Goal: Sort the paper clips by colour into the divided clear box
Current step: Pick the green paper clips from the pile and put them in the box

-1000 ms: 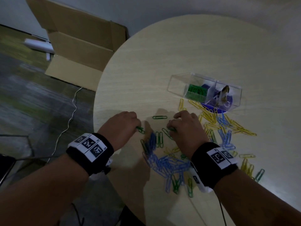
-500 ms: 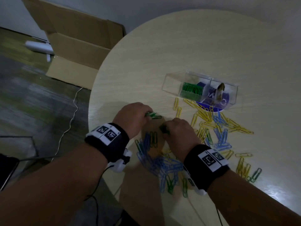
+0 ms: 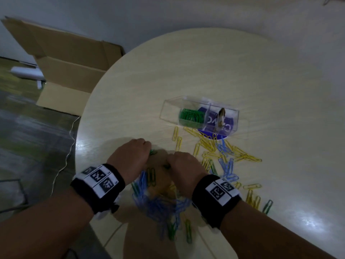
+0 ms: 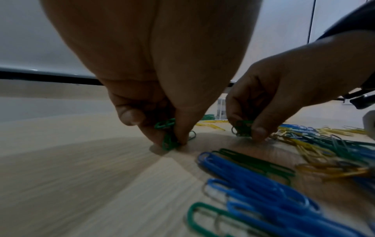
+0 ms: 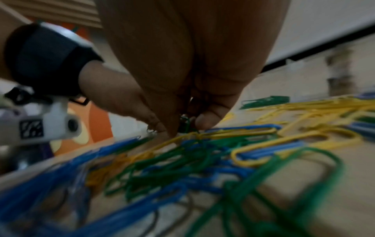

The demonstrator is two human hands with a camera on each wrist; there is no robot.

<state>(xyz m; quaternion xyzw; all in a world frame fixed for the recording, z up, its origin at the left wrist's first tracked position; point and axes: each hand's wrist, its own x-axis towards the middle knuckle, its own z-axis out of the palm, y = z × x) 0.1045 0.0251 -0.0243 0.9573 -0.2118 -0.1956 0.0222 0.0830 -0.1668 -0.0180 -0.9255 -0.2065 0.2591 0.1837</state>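
Seen from above at a round, pale wood-grain worktop (image 3: 205, 71): left hand (image 3: 131, 157) low over the surface, fingertips (image 4: 162, 137) pinching a small bunch of green paper clips (image 4: 167, 136) against the wood. Just to its right, right hand (image 3: 183, 169) likewise curled, thumb and fingers closed on green clips of its own (image 4: 242, 128); how many is hard to say, the right wrist view being blurred. Black wristbands with printed white marker tags on both wrists.

Spread beneath and to the right of the hands, a loose scatter of blue paper clips (image 3: 160, 206), with yellow paper clips (image 3: 211, 146) fanning out toward the far side and a few stray green ones among them. Beyond the scatter, well apart from both hands, the divided clear box (image 3: 166, 109) resting on the worktop: a heap of green clips (image 3: 191, 116) in its middle compartment, the left compartment apparently bare, a purple printed label and a small brownish item in the right one. Off the worktop at left, a flattened cardboard box (image 3: 71, 71) on the floor.
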